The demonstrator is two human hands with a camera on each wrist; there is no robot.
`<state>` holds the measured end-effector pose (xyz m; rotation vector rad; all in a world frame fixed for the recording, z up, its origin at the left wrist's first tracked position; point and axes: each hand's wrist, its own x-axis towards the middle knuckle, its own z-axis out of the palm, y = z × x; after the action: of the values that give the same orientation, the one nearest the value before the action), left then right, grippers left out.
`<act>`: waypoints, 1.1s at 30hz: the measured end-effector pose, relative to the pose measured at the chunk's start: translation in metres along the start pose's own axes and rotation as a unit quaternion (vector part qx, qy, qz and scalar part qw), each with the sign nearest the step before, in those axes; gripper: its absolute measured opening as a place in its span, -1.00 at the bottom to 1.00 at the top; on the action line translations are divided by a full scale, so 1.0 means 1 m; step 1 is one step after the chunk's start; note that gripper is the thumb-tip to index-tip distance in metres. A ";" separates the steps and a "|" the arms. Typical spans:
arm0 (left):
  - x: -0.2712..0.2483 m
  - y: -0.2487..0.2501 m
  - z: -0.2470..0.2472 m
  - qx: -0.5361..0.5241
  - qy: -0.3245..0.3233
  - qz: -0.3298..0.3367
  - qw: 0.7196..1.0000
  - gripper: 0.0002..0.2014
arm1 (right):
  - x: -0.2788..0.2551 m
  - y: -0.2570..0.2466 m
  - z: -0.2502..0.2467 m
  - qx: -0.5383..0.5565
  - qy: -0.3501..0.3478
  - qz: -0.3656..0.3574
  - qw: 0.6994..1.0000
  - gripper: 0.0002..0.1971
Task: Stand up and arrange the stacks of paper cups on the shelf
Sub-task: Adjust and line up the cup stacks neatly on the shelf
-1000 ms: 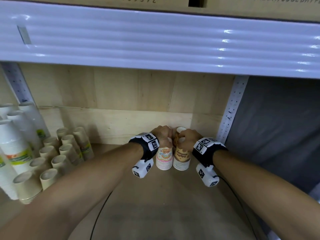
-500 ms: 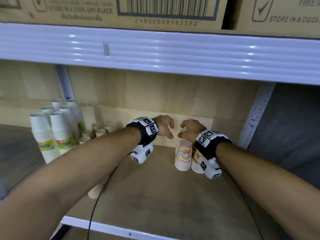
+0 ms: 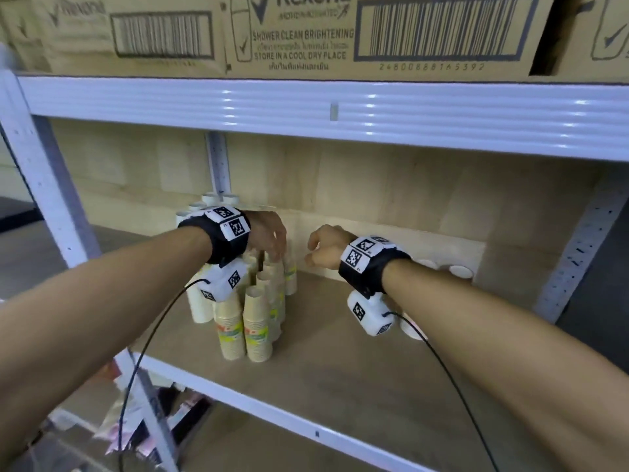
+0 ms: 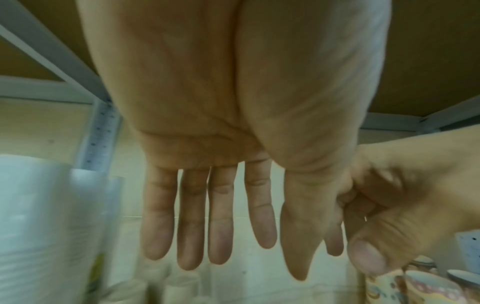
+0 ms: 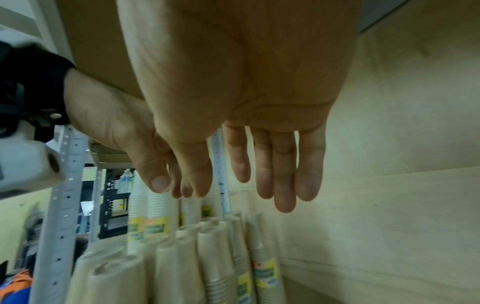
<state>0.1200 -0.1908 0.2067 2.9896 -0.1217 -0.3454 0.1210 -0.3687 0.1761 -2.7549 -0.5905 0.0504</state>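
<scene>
Your left hand (image 3: 269,233) hangs with its fingers (image 4: 192,222) straight and spread, holding nothing, just above the beige cup stacks (image 3: 253,318) left of centre in the head view. Your right hand (image 3: 326,247), centre frame, is loosely curled and empty. Printed cup stacks (image 4: 426,286) stand lower right in the left wrist view, on the shelf (image 3: 323,362).

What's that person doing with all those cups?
A person is tidying stacks of paper cups on a wooden shelf. Both hands are empty right now. The left hand hangs with straight fingers just above the brown cup stacks, which stand upright beside taller white stacks. The right hand hovers next to it, over bare shelf. A few patterned cup stacks stand further right, by the back wall.
</scene>
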 end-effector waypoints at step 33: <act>-0.037 -0.067 0.057 -0.062 -0.063 -0.026 0.996 -0.69 | 0.007 -0.097 0.066 -0.024 -0.120 -0.075 0.990 -0.83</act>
<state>0.0756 -0.1275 0.1507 2.8519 -0.0336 -0.5281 0.0832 -0.2622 0.1444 -2.7606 -0.8710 0.3398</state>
